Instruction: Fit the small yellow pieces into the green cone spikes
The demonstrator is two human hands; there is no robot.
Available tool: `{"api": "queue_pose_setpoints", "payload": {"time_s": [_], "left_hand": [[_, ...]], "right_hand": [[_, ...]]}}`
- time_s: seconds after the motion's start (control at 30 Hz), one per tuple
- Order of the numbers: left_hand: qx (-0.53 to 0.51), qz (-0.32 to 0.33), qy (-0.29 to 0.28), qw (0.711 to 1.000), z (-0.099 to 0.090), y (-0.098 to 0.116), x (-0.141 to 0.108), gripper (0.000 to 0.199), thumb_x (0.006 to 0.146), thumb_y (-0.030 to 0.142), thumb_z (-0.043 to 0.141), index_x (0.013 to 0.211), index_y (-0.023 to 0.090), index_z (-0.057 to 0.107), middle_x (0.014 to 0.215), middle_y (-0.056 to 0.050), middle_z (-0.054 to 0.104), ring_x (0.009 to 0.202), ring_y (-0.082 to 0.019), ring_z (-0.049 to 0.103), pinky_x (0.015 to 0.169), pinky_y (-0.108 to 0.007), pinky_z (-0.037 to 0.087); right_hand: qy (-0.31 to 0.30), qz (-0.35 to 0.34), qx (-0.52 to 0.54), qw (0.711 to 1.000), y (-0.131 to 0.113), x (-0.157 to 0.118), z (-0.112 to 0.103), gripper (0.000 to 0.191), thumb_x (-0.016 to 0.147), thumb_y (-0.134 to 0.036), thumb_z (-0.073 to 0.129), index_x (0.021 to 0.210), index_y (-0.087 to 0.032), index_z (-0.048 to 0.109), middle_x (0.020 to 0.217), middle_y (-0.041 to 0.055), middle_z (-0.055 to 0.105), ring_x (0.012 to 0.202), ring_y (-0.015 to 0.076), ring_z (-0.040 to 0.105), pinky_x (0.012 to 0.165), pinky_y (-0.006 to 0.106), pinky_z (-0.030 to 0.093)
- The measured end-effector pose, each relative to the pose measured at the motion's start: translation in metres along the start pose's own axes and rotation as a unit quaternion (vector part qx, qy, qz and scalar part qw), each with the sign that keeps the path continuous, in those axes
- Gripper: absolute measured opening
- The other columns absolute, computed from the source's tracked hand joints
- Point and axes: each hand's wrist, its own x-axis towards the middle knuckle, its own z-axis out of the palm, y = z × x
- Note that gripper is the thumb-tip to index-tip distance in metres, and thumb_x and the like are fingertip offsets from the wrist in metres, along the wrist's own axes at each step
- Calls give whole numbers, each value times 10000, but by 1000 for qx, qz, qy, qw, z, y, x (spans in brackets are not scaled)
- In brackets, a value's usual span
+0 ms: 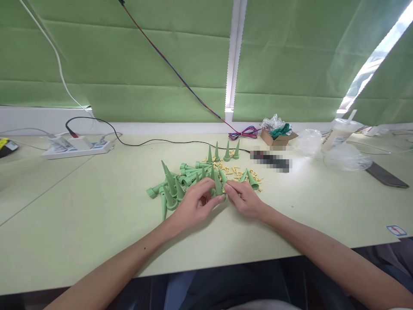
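My left hand point(197, 201) is curled, with its thumb at the base of an upright green plastic spike point(218, 186), a hollow-looking cone. My right hand point(244, 199) is closed in a pinch right beside that spike; the fingers cover whatever is in them. Another green spike leans just behind the right fingertips. Around and behind the left hand lies a heap of green spikes point(169, 200), some upright on their wide ends, some on their sides. Small yellow plastic pieces point(237, 171) are scattered behind my right hand, near two tilted green cones point(252, 181).
At the back stand several upright green spikes point(227, 153). A blurred dark object point(271, 161) on a black cable lies right of the yellow pieces. Farther right are a cardboard box point(278, 140), a drink cup point(338, 134), plastic bags and a phone point(387, 175). A power strip point(77, 147) lies left.
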Motion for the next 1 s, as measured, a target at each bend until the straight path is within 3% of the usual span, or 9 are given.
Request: {"api": "queue_pose_setpoints", "payload": {"time_s": [0.17,0.37,0.47,0.57,0.7,0.83,1.0], "left_hand": [[6,63,7,998,1,0,-2,239,915,255,575,719,165,470,897,-22,513,644,-79,470,506,-194,390],[37,79,27,996,3,1,-2,179,918,208,558,754,161,505,1013,-42,550,578,-49,457,503,-206,410],[42,67,34,996,4,1,-2,55,923,204,550,887,171,575,1041,-46,542,592,-52,486,513,-207,433],[40,56,43,997,5,1,-2,147,926,214,555,1065,200,601,1076,-45,530,588,-44,499,543,-205,472],[27,50,73,996,5,1,-3,200,917,232,575,1116,211,588,1100,-43,531,586,-39,514,546,-195,484],[-6,10,99,995,3,4,-1,138,931,306,558,985,183,591,969,-31,563,601,-68,535,524,-196,458],[-118,-115,-5,986,1,5,2,401,974,484,426,755,170,546,539,35,490,447,-95,489,467,-214,409]], "right_hand": [[-4,11,13,1000,-2,0,0,420,1031,-328,318,630,-207,311,506,-55,328,455,96,302,518,266,260],[9,27,11,1000,-2,1,1,440,1030,-352,318,614,-210,309,499,-50,350,456,101,323,521,273,264],[14,36,8,999,-3,2,1,440,1031,-364,317,619,-211,327,514,-43,379,471,107,346,530,275,277],[23,39,12,999,-5,2,0,435,1030,-382,323,630,-214,348,530,-37,406,484,112,366,533,274,297],[57,54,30,996,-4,2,0,423,1032,-405,326,652,-220,353,541,-34,428,489,117,389,527,270,323],[90,75,59,991,-1,0,1,397,1034,-417,330,685,-227,340,552,-38,419,498,123,406,523,269,332],[84,67,72,992,1,-1,1,374,1035,-417,331,712,-229,357,572,-35,439,515,127,403,531,269,335]]}}
